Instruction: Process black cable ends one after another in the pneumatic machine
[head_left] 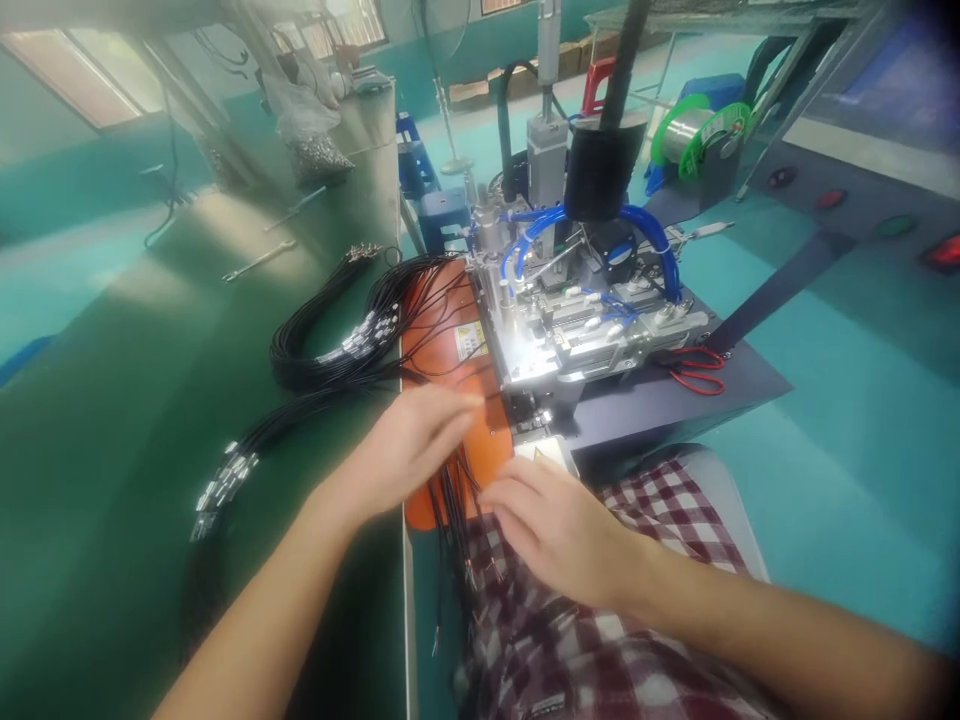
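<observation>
My left hand (409,440) is over the orange plate (450,290), its thumb and fingertips pinched on a thin black cable by the machine's front edge. My right hand (551,515) is lower right, over my lap, with its fingertips together on the end of a black cable. Between the hands several black cables (452,500) hang over the plate's near edge, their stripped ends downward. Bundled black cables (300,345) with silvery connectors lie on the green table (135,390) and run onto the plate. The metal machine (570,330) stands right of the plate.
Red-handled scissors (697,372) lie on the machine's dark base. A green wire spool (686,135) stands behind it, and a control panel (862,210) with buttons is at the right. On the table are a bag of small parts (315,150) and a thin tool (259,262).
</observation>
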